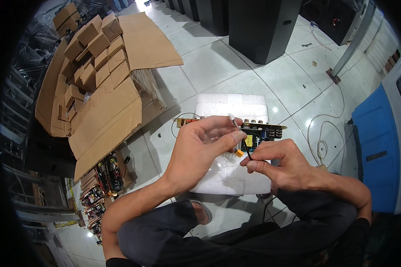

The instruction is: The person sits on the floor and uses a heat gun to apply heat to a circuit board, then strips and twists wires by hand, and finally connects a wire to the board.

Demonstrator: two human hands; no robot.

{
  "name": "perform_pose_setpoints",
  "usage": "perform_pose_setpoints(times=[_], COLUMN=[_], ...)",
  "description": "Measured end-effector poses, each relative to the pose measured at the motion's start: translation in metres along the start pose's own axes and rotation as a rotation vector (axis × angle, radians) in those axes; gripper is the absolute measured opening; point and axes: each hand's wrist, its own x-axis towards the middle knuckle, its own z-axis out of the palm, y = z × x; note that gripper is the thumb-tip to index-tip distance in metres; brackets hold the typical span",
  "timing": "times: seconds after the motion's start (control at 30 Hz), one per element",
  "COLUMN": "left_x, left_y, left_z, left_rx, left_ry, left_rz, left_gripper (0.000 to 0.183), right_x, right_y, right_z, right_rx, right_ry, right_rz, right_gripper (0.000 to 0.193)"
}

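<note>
Between my two hands runs a thin black cable (247, 149) with a small white connector at its upper end. My left hand (200, 144) pinches the cable just below that connector, thumb against fingers. Lower and to the right, my right hand (283, 164) grips the same cable between thumb and forefinger. Beneath the hands, a green circuit board (256, 135) with a yellow component and a row of knobs or jacks along its far edge lies on a white foam block (231, 180). My left hand hides part of the board. A small orange part (239, 153) shows between the hands.
At left stands an open carton (107, 109) filled with small brown boxes. More circuit boards (96, 207) lie below it. Tall black cabinets (263, 29) stand on the tiled floor ahead. On the right are a blue plastic panel (376, 151) and a loose pale cord (314, 133).
</note>
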Motion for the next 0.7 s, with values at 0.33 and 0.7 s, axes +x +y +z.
perform_pose_setpoints(times=[0.33,0.7], left_x=[-0.001,-0.002], left_y=[-0.003,-0.007], left_z=[0.001,0.000], left_rx=[0.050,0.175], left_ry=[-0.112,-0.105], left_rz=[-0.074,-0.046], left_gripper=[0.025,0.022], right_x=[-0.001,0.000], right_y=[0.000,-0.005], right_z=[-0.001,-0.001], right_rx=[0.108,0.156], right_ry=[0.015,-0.070], right_rz=[0.050,0.115], right_gripper=[0.014,0.020])
